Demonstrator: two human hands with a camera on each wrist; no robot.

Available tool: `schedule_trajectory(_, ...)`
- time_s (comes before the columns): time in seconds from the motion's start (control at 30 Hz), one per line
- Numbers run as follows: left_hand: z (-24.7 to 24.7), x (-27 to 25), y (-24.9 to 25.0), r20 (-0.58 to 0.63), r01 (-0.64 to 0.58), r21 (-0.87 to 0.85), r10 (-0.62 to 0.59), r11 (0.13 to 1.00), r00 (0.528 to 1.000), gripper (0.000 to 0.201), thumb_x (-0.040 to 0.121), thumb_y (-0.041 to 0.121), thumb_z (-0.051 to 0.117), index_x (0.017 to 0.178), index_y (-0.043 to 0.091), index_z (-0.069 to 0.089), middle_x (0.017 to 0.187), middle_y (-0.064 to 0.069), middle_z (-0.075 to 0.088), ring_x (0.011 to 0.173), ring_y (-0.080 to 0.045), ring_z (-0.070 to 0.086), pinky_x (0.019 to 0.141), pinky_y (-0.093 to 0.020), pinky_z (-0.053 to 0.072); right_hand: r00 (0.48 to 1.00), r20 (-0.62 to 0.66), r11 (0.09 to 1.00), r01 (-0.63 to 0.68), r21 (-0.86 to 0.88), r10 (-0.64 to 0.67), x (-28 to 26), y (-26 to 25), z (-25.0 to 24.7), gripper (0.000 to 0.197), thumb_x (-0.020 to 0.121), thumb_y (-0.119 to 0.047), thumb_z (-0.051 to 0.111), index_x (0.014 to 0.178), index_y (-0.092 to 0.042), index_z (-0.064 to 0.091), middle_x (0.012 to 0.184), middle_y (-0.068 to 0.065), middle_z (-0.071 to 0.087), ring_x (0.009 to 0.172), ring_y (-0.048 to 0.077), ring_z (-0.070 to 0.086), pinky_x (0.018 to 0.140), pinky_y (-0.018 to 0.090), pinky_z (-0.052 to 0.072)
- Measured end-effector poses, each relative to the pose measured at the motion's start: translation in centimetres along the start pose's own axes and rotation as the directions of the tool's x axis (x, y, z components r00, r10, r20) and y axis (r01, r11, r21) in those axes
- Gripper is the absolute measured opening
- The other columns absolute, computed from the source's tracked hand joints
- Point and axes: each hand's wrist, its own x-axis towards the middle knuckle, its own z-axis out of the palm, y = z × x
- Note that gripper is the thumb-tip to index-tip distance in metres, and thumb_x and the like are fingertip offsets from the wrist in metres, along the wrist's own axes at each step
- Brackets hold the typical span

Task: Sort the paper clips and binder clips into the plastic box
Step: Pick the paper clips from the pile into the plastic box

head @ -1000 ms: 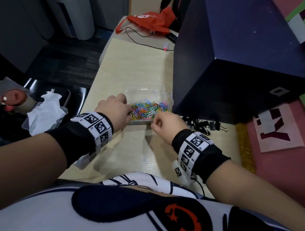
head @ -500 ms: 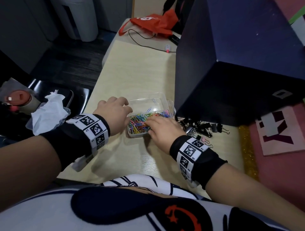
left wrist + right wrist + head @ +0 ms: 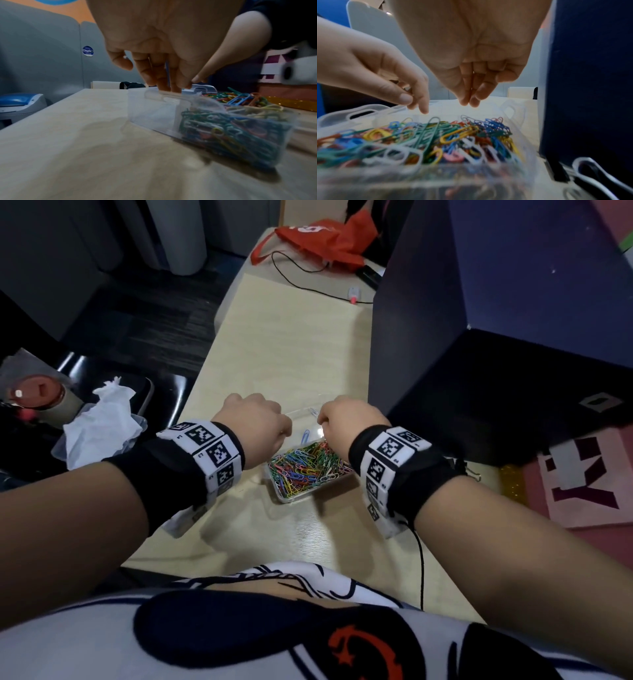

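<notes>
Here, a dark blue box (image 3: 513, 313) stands on the wooden table (image 3: 291, 344); beside it, the clear plastic box (image 3: 291, 497) holds colored paper clips (image 3: 305, 465). Above it, left hand (image 3: 251, 422) pinches a blue clip; right hand (image 3: 346, 422) fingertips pressed together.

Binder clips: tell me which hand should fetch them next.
Right. The binder clips lie beside the right hand's wrist, right of the plastic box; the left hand is across the box.
</notes>
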Motion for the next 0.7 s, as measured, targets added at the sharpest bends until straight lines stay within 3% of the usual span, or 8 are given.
schedule_trajectory(0.13,0.1,0.7,0.8,0.061,-0.129,0.073,0.124,0.989,0.990,0.041,0.093,0.022,0.046,0.128,0.043,0.048,0.119,0.010,0.057,0.115,-0.020,0.044,0.089,-0.040,0.035,0.981,0.180,0.989,-0.042,-0.145,0.068,3.8,-0.8,0.4,0.035,0.084,-0.014,0.056,0.118,-0.018,0.061,0.113,0.008,0.059,0.100,0.033,0.060,0.082,0.036,0.050)
schedule_trajectory(0.2,-0.3,1.4,0.9,0.090,-0.171,0.109,0.162,0.979,0.983,0.045,0.091,0.020,0.049,0.129,0.044,0.045,0.115,0.008,0.057,0.113,-0.022,0.044,0.087,-0.040,0.035,0.959,0.257,0.972,-0.060,-0.226,0.119,6.1,-0.9,1.3,0.037,0.071,-0.014,0.064,0.107,-0.020,0.065,0.095,0.009,0.062,0.080,0.032,0.062,0.078,0.042,0.053)
schedule_trajectory(0.3,-0.7,2.4,0.8,0.115,-0.160,0.129,0.146,0.979,0.983,0.036,0.094,0.026,0.048,0.124,0.045,0.047,0.111,0.005,0.057,0.111,-0.023,0.044,0.087,-0.041,0.035,0.947,0.313,0.965,0.016,-0.260,0.069,7.7,-0.8,1.2,0.011,0.072,-0.009,0.063,0.080,-0.017,0.066,0.071,0.003,0.060,0.058,0.021,0.055,0.062,0.028,0.049)
schedule_trajectory(0.47,-0.5,3.4,0.9,0.117,-0.158,0.106,0.145,0.982,0.982,0.022,0.095,0.041,0.046,0.111,0.042,0.060,0.106,0.006,0.058,0.109,-0.023,0.044,0.086,-0.040,0.033,0.958,0.284,0.955,0.058,-0.291,0.028,7.5,-1.4,-0.1,0.004,0.070,-0.017,0.070,0.072,-0.016,0.067,0.061,0.001,0.057,0.052,0.017,0.052,0.058,0.027,0.049)
schedule_trajectory(0.53,-0.3,3.6,1.0,0.063,-0.165,0.121,0.158,0.979,0.985,0.018,0.092,0.039,0.052,0.106,0.038,0.064,0.103,0.008,0.059,0.107,-0.023,0.044,0.083,-0.039,0.034,0.964,0.267,0.969,0.063,-0.239,0.003,6.6,-1.6,-0.9,0.016,0.076,-0.018,0.065,0.063,-0.013,0.058,0.060,0.002,0.052,0.052,0.018,0.048,0.058,0.028,0.045)
schedule_trajectory(0.7,-0.1,4.2,1.2,0.020,-0.181,0.117,0.180,0.976,0.983,0.019,0.092,0.038,0.051,0.095,0.027,0.066,0.099,0.009,0.065,0.105,-0.023,0.044,0.081,-0.038,0.031,0.979,0.203,0.990,0.002,-0.139,0.027,6.7,-1.7,-0.8,0.029,0.086,-0.013,0.055,0.059,-0.014,0.044,0.063,0.004,0.046,0.071,0.028,0.052,0.065,0.031,0.044)
